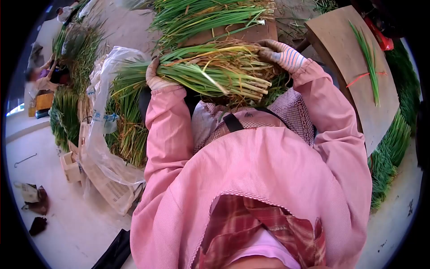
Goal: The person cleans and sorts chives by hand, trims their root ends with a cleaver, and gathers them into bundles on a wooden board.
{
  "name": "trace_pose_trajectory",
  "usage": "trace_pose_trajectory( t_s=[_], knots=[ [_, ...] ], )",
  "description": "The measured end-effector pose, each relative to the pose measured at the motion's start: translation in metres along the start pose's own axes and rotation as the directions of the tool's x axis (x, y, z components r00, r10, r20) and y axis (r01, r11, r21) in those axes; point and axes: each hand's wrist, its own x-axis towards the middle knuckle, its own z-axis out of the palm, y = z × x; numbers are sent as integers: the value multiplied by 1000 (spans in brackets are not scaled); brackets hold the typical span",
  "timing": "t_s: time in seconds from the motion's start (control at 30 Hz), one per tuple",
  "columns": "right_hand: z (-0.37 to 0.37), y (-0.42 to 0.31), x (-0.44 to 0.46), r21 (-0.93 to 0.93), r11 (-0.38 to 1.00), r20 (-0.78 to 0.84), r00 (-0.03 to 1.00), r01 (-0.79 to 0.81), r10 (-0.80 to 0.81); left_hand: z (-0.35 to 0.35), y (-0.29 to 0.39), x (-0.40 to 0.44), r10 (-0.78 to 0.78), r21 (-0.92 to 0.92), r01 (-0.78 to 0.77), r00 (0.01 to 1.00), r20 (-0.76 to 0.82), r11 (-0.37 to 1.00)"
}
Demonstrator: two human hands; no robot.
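The bundle of green stalks (224, 71) lies crosswise over the person's lap, leafy tips to the left, pale root ends to the right, with dry brown leaves mixed in. Both forearms reach forward in pink sleeves, elbows bent. The left hand (152, 77) is wrapped around the leafy part, clamped on it. The right hand (277, 52) bends over the top of the root end, touching it; whether it grips or only rests there, I cannot tell.

Just beside the left forearm, a clear plastic sheet (96, 132) surrounds loose leaves (127, 134), and the bundle's tips hang over them. To the right, a curved board (329, 51) bears a small bunch (369, 62) with a red tie (358, 80) across it; more greens (389, 159) show past its edge. Beyond the bundle, a larger heap of stalks (210, 17) covers most of a brown panel (264, 31).

The left fingertips are hidden by leaves. The heap is cut off at the top, and a person (43, 83) at far left is too blurred to make out.
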Motion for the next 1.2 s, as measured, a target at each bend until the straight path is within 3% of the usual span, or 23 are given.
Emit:
trace_pose_trajectory(
  t_s=[0.03,0.1,0.13,0.17,0.23,0.3,0.4,0.43,0.5,0.57,0.6,0.63,0.67,0.73,0.83,0.9,0.97,1.03,1.1,1.13,1.17,1.2],
  knots=[
    [-8,6,2,3,1000,-4,1000,0,0,-6,-1,10,-4,4,4,1000,1,1000],
    [-33,25,10,-442,896,-204,978,-44,-53,-5,-8,14,84,88,-64,966,-246,994],
    [-46,39,14,-514,858,-307,932,9,-194,-6,-8,15,31,144,14,951,-309,989],
    [-37,16,-1,-500,866,-397,889,-2,-228,-8,-8,16,-17,194,96,928,-373,976],
    [-40,8,-9,-317,940,-454,850,126,-267,-11,-21,8,-23,112,72,919,-395,991],
    [-46,3,-12,-294,922,-445,818,252,-365,-8,-31,2,-125,114,179,921,-370,977],
    [-48,-5,-15,-75,941,-466,823,329,-325,-3,-61,-5,-171,83,209,930,-327,974],
    [-47,-6,-15,-72,943,-464,826,325,-320,-4,-71,-2,-203,107,263,898,-390,959],
    [-43,-6,-13,-335,909,-400,836,249,-377,-45,-92,27,-255,58,326,828,-499,944],
    [-41,3,-11,-377,904,-395,848,201,-353,-63,-104,38,-293,199,526,705,-646,827],
    [-41,10,-11,-405,900,-390,860,160,-328,-64,-111,30,-295,123,556,600,-744,822],
    [-43,16,-10,-433,893,-386,871,118,-302,-68,-113,22,-420,123,582,701,-576,804],
    [-41,21,-10,-453,891,-391,891,31,-230,-76,-117,23,-391,197,611,688,-611,767],
    [-42,58,7,-574,817,-243,942,54,-233,-103,-126,32,-361,257,636,674,-644,728],
    [-14,68,20,-806,589,-140,985,-55,-100,-119,-135,37,-362,205,667,606,-708,716],
    [12,58,27,-925,294,-225,971,-239,80,-101,-137,18,-250,290,598,657,-711,747],
    [21,79,40,-915,255,-279,947,-313,159,-113,-136,15,-452,185,683,636,-625,707],
    [23,88,45,-934,226,-175,906,-277,385,-95,-144,-9,-399,315,662,695,-597,680],
    [25,119,53,-935,273,-89,893,-228,440,-63,-141,-38,-453,534,669,743,-493,517],
    [28,114,55,-924,301,-68,877,-235,476,-51,-136,-49,-469,735,583,786,-402,346],
    [28,115,60,-925,304,-59,875,-230,481,-75,-149,-38,-565,917,323,813,-142,233],
    [25,116,63,-950,285,27,882,-124,471,-50,-143,-34,-513,992,-51,858,-15,-115]
  ],
)
